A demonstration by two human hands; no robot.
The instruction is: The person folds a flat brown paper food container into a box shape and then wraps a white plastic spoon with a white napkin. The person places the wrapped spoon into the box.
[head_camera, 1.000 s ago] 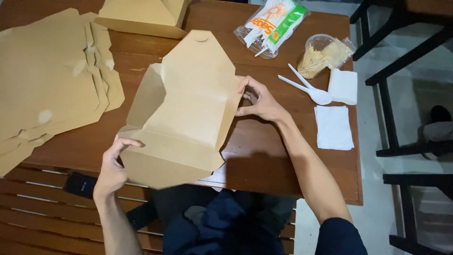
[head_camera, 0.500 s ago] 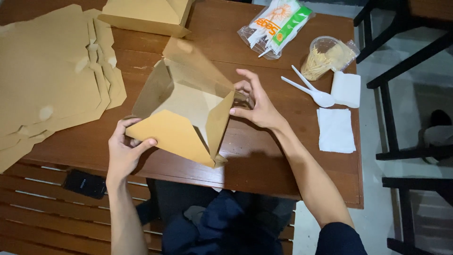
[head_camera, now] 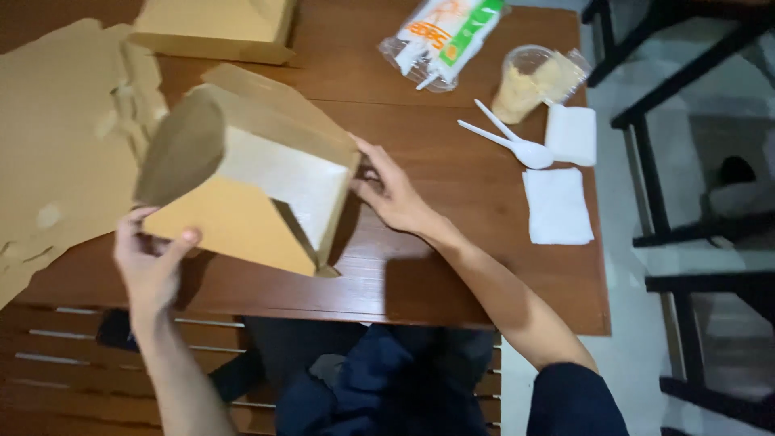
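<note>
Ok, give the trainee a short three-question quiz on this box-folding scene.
1. True or false: both hands grip the brown cardboard box.
2. Which lies nearest the white spoons? A) napkin B) flat cardboard stack C) finished box
3. What does the plastic cup stand on?

Key: 1 true, left hand at its lower corner, right hand at its side. 2 A. 3 the wooden table.
</note>
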